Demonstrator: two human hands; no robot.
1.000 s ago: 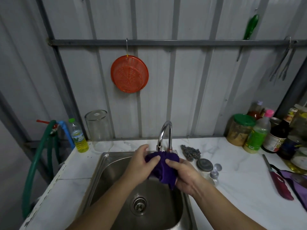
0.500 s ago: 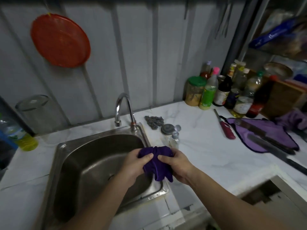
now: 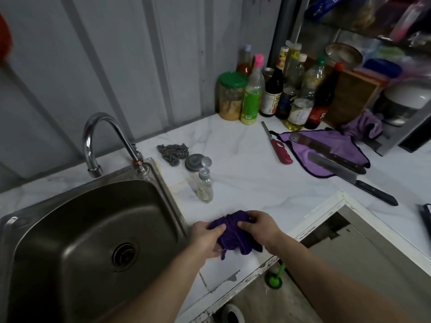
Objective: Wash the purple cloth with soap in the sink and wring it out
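The dark purple cloth (image 3: 233,236) is bunched into a twisted wad, held between my left hand (image 3: 206,238) and my right hand (image 3: 258,226). Both hands grip it over the white marble counter (image 3: 245,183), just right of the steel sink (image 3: 77,231). The chrome tap (image 3: 105,136) arches over the sink's back edge, with no water seen running. A small clear soap bottle (image 3: 204,185) with its flip cap open stands beside the sink, beyond the cloth.
A steel scourer (image 3: 173,152) and a grey lid (image 3: 194,162) lie behind the bottle. At the right lie a red lighter (image 3: 278,146), two knives (image 3: 345,170) and a lighter purple cloth (image 3: 326,148). Jars and sauce bottles (image 3: 272,94) line the wall. The counter edge drops off near my right arm.
My hands have carried the wadded cloth from over the sink basin to the right, over the counter. My view has swung right and down.
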